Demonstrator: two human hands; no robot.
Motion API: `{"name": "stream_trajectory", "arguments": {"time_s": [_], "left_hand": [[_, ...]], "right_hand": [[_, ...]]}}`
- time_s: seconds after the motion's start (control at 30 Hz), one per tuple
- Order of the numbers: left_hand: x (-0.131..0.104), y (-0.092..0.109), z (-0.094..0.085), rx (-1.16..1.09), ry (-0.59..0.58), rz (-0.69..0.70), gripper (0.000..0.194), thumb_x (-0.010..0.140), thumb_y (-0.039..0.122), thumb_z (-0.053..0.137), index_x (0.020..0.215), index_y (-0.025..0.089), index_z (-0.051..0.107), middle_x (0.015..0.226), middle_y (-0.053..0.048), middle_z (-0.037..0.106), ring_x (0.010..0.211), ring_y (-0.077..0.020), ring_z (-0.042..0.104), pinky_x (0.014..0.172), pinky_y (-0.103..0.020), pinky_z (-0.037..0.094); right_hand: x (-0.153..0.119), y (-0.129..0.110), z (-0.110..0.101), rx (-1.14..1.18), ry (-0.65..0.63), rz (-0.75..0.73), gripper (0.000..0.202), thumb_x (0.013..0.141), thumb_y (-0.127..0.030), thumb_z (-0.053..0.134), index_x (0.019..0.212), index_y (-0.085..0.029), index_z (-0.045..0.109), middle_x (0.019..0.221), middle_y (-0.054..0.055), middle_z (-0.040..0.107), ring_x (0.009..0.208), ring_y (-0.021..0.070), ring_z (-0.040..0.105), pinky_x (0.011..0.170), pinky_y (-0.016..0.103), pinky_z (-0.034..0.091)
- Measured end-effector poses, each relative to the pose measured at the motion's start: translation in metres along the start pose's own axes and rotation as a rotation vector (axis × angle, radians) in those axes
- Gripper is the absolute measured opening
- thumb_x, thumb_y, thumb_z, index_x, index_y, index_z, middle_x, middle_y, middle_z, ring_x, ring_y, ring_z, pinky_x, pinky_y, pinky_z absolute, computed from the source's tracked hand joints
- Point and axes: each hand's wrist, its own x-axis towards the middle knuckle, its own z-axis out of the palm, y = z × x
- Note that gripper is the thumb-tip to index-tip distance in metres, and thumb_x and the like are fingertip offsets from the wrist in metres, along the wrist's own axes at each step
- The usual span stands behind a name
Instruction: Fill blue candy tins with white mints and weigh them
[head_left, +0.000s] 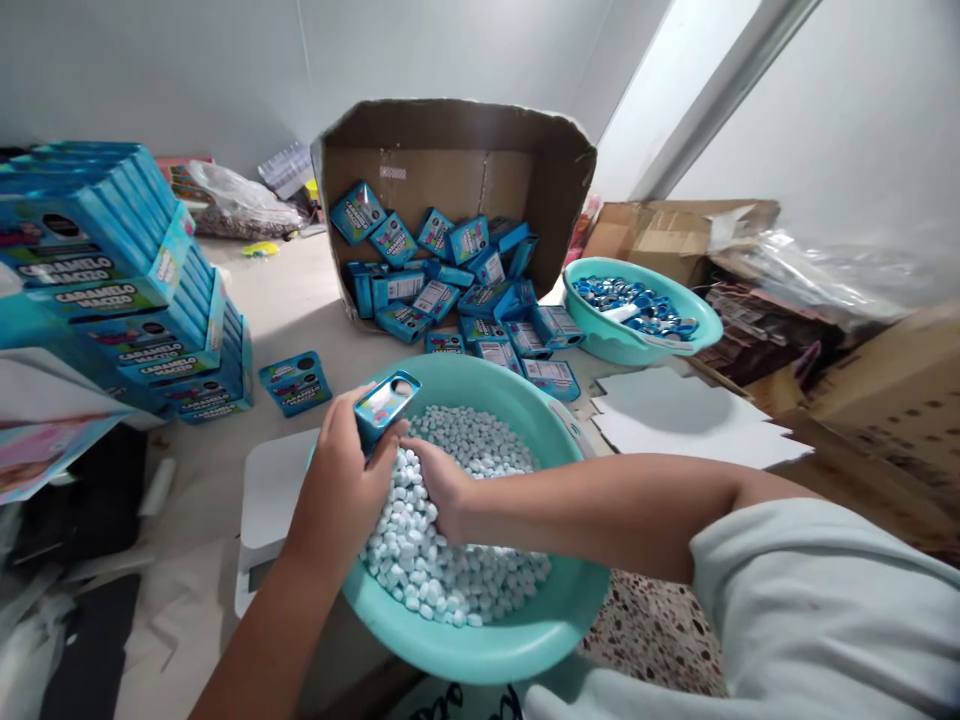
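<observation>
A small blue tin (386, 400) with a round opening in its top is gripped by my left hand (349, 475), tilted above the left side of a large turquoise basin (480, 650). Pale mint-coloured candies (442, 570) fill much of the basin. My right hand (442, 485) reaches in among them, close to my left fingers; its fingers are partly hidden, and candies lie against its palm side. A white scale (274, 490) stands left of the basin, partly behind my left forearm.
A cardboard box (457, 165) on its side spills blue tins behind the basin. Blue display boxes (112, 260) are stacked left. A smaller turquoise bowl (637, 345) holds blue and silver pieces, with white card sheets (682, 415) before it. Cartons (892, 400) stand right.
</observation>
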Motion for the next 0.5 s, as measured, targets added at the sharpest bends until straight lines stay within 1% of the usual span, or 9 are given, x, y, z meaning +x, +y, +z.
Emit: {"name": "stream_trajectory", "arguments": {"time_s": [0.07,0.1,0.13,0.2,0.33,0.43,0.5], "left_hand": [[-0.001,0.003,-0.001,-0.016,0.072,-0.052,0.037,0.092,0.043,0.065,0.122,0.021,0.06,0.117,-0.011,0.07,0.112,-0.0273,0.068,0.095,-0.039,0.056],[-0.001,0.003,-0.001,-0.026,0.107,-0.07,0.039,0.092,0.044,0.066,0.123,0.021,0.06,0.116,-0.011,0.071,0.111,-0.0274,0.068,0.095,-0.04,0.056],[-0.001,0.004,-0.001,-0.039,0.139,-0.081,0.041,0.091,0.045,0.067,0.122,0.02,0.06,0.115,-0.011,0.071,0.11,-0.0275,0.069,0.095,-0.04,0.056],[-0.001,0.003,0.0,-0.075,0.185,-0.094,0.043,0.09,0.046,0.068,0.123,0.02,0.06,0.116,-0.011,0.071,0.11,-0.0274,0.069,0.096,-0.041,0.056],[-0.002,-0.001,0.002,-0.145,0.233,-0.081,0.047,0.09,0.046,0.068,0.127,0.02,0.057,0.126,-0.013,0.067,0.116,-0.0273,0.067,0.101,-0.041,0.054],[-0.004,-0.002,0.002,-0.12,0.225,-0.043,0.046,0.091,0.045,0.068,0.128,0.02,0.057,0.126,-0.013,0.067,0.117,-0.027,0.066,0.102,-0.04,0.053],[-0.004,0.0,0.0,-0.065,0.174,0.0,0.042,0.092,0.043,0.066,0.127,0.02,0.058,0.122,-0.011,0.068,0.115,-0.0262,0.067,0.1,-0.039,0.054]], "right_hand": [[0.0,-0.008,0.0,0.274,-0.009,0.208,0.059,0.09,-0.06,0.028,0.105,-0.024,0.072,0.086,0.01,0.077,0.081,0.0285,0.075,0.078,0.049,0.06],[0.001,-0.012,0.0,0.382,0.004,0.256,0.056,0.09,-0.059,0.031,0.102,-0.023,0.071,0.083,0.009,0.077,0.077,0.0275,0.074,0.075,0.047,0.06],[0.001,-0.016,-0.001,0.45,0.029,0.249,0.052,0.091,-0.057,0.034,0.1,-0.021,0.07,0.08,0.009,0.076,0.072,0.0262,0.073,0.071,0.044,0.061],[0.002,-0.024,-0.003,0.53,0.086,0.173,0.042,0.093,-0.051,0.039,0.095,-0.019,0.067,0.073,0.007,0.073,0.064,0.0232,0.07,0.063,0.038,0.06],[-0.001,-0.044,-0.01,0.654,0.168,0.02,0.028,0.096,-0.037,0.042,0.083,-0.019,0.059,0.064,0.004,0.066,0.055,0.0175,0.064,0.048,0.025,0.051],[-0.009,-0.062,-0.014,0.769,0.193,-0.046,0.03,0.099,-0.032,0.039,0.076,-0.019,0.054,0.06,0.003,0.062,0.051,0.014,0.061,0.042,0.019,0.046],[-0.015,-0.074,-0.016,0.828,0.211,-0.094,0.033,0.1,-0.029,0.037,0.073,-0.019,0.052,0.058,0.003,0.06,0.048,0.0127,0.059,0.04,0.017,0.044]]}}
